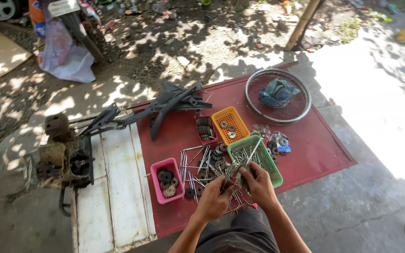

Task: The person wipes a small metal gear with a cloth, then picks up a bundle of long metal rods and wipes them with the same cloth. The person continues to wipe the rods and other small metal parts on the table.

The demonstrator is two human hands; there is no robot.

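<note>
My left hand [214,199] and my right hand [258,183] together grip a bundle of thin metal spokes [234,171] above a red metal sheet [315,145]. The bundle's tips reach over a green plastic basket [273,169] that holds more spokes. Loose spokes [194,159] and small sprockets [217,154] lie scattered on the sheet just ahead of my hands. A pink tray [157,187] with gears in it sits left of my left hand.
An orange basket [230,122] and a small red tray [205,129] hold metal parts. A spoked wheel rim [278,96] with a blue cloth lies far right. A black frame part [165,107], an old engine block [64,154] and a white panel [113,187] lie to the left.
</note>
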